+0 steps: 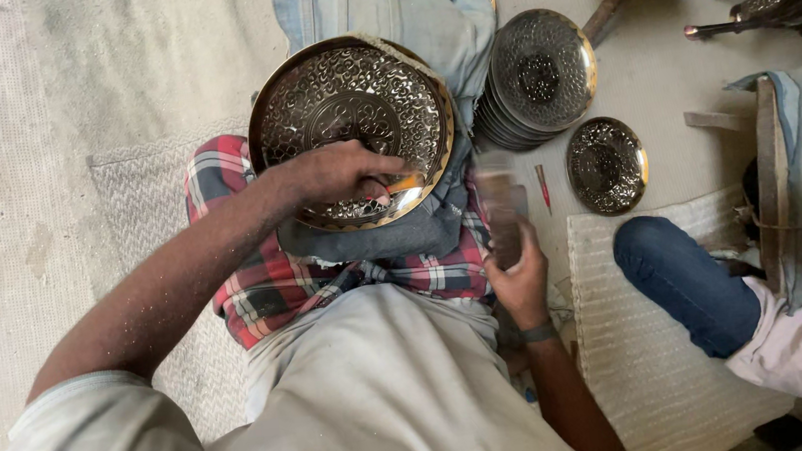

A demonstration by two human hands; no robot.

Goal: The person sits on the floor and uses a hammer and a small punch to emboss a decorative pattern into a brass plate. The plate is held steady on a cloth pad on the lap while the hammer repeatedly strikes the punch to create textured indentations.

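- A single view comes from a camera worn on the person's head.
- It faces almost straight down over the person's own chest and lap to the pale concrete floor.
- It sits near: the grey shirt front fills the lower middle, and both forearms run in from the bottom edge.
- The round embossed metal plate on the lap lies just above centre.
- The right edge takes in a co-worker's knee in blue jeans.
- No second view exists, so no part of the scene is shared.
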